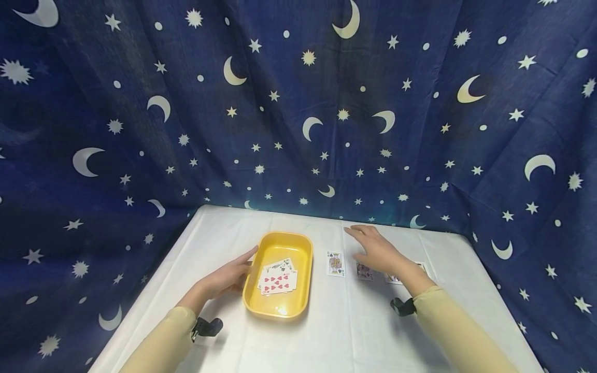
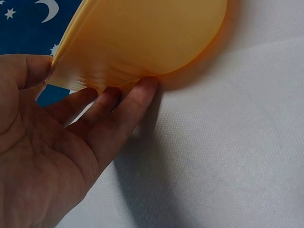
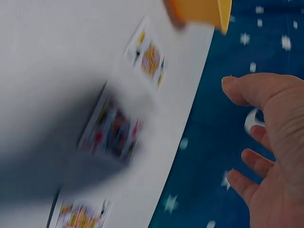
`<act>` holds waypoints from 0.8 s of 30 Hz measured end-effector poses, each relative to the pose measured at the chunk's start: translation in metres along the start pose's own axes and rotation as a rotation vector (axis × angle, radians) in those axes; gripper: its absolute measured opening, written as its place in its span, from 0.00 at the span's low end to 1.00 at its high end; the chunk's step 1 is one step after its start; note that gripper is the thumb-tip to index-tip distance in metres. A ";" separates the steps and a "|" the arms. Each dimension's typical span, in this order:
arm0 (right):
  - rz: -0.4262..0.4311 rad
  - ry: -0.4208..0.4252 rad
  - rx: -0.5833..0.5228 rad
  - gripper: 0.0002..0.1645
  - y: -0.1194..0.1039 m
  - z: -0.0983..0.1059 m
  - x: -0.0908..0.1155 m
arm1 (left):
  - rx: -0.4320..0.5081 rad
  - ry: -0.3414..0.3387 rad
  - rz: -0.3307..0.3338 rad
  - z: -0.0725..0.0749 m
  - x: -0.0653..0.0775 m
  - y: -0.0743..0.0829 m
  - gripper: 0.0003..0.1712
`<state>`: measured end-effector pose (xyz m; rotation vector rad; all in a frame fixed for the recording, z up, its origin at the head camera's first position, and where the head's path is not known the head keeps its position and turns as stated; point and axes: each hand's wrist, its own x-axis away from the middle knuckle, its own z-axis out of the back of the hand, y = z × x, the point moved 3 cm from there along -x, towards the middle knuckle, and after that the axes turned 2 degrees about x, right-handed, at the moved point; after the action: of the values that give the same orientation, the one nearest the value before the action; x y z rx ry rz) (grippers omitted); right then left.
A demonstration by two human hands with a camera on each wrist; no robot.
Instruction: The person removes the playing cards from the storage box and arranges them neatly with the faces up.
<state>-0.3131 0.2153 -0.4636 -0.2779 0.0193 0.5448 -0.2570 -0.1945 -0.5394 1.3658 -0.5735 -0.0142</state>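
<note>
A yellow plastic tray (image 1: 304,298) stands on the white cloth, holding several overlapping playing cards (image 1: 277,283), a hearts card uppermost. The left hand (image 1: 228,277) is at the tray's left side. In the left wrist view its fairly straight fingers (image 2: 126,114) touch the outer wall, with the thumb near the rim. Above the face-up cards on the right hovers the right hand (image 1: 375,251), fingers spread and nothing held. A spade face card (image 1: 335,264) lies left of it. A red face card (image 1: 365,272) lies partly under it, and another face card (image 1: 393,279) is partly hidden by the forearm.
White cloth (image 1: 275,347) covers the table. Behind and beside it hangs a dark blue curtain (image 1: 280,124) with moons and stars. The three face cards form a row to the right of the tray, and the right arm's shadow falls over that side.
</note>
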 end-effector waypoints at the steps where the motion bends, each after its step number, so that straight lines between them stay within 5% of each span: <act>1: 0.014 -0.006 0.001 0.45 -0.007 -0.002 -0.003 | 0.000 0.000 0.000 0.000 0.000 0.000 0.38; 8: 0.068 -0.087 0.014 0.43 -0.058 -0.021 -0.025 | -0.008 0.005 0.004 0.001 0.000 0.000 0.38; 15: 0.250 -0.163 0.022 0.39 -0.110 -0.044 -0.042 | -0.024 -0.001 -0.010 0.001 -0.001 -0.001 0.39; 24: 0.415 -0.320 0.182 0.32 -0.154 -0.070 -0.049 | -0.010 -0.028 -0.027 0.001 0.000 0.000 0.39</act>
<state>-0.2715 0.0458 -0.4872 -0.0036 -0.1867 0.9893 -0.2573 -0.1954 -0.5393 1.3654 -0.5780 -0.0580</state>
